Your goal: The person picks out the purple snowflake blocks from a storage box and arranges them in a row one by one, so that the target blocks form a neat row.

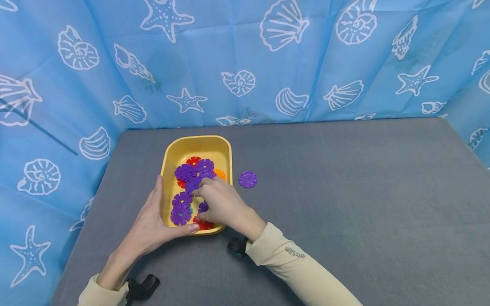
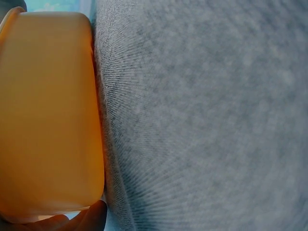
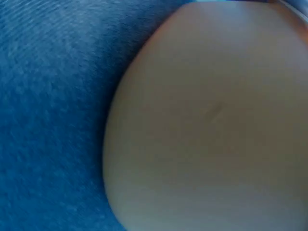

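Note:
A yellow plastic tub [image 1: 226, 149] holds several notched flower-shaped discs, mostly purple [image 1: 182, 214]. Red discs [image 1: 193, 161] and an orange disc [image 1: 220, 174] show among them. My left hand [image 1: 150, 228] holds the tub at its near left corner, thumb along the near rim and fingers against the left wall. In the left wrist view, fingertips [image 2: 94, 219] show at the end of the tub [image 2: 50, 115]. My right hand [image 1: 220, 202] reaches in over the right rim, thumb and index finger parted among the discs. Its wrist view shows only the tub's outer wall [image 3: 207, 120].
One purple disc [image 1: 248, 179] lies on the grey cloth-covered table [image 1: 359, 202], just right of the tub. A blue curtain [image 1: 238, 54] with white shells and starfish hangs behind the table and along both sides. Black wrist straps [image 1: 142, 287] sit at the cuffs.

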The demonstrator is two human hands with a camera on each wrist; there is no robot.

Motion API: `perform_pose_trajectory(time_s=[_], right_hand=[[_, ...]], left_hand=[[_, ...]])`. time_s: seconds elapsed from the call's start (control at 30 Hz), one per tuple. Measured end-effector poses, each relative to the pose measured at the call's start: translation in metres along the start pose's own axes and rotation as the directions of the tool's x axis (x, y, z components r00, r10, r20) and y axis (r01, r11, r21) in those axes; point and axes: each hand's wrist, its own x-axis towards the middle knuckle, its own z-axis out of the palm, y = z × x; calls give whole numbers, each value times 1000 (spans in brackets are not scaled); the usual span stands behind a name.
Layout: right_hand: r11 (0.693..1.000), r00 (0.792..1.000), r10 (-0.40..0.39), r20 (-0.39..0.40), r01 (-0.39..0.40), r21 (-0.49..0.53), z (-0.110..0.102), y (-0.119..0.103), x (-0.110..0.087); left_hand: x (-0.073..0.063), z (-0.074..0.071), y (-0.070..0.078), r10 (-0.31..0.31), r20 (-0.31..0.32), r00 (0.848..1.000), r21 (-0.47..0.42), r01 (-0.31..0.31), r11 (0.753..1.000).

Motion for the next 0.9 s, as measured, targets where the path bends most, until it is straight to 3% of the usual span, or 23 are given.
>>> perform_pose_trajectory(time_s=[0.1,0.23,0.9], right_hand=[[993,1000,-3,11,4,-117,3,-4,0],[983,1000,-14,16,16,-181,6,-5,0],[976,999,28,18,-23,-218,8,-7,2]], left_hand=[[0,1,-1,-5,0,1000,-8,5,1000],[-1,2,-1,-13,2,1000,-10,13,1000],[1,1,-2,-11,3,1000,-15,11,1000]])
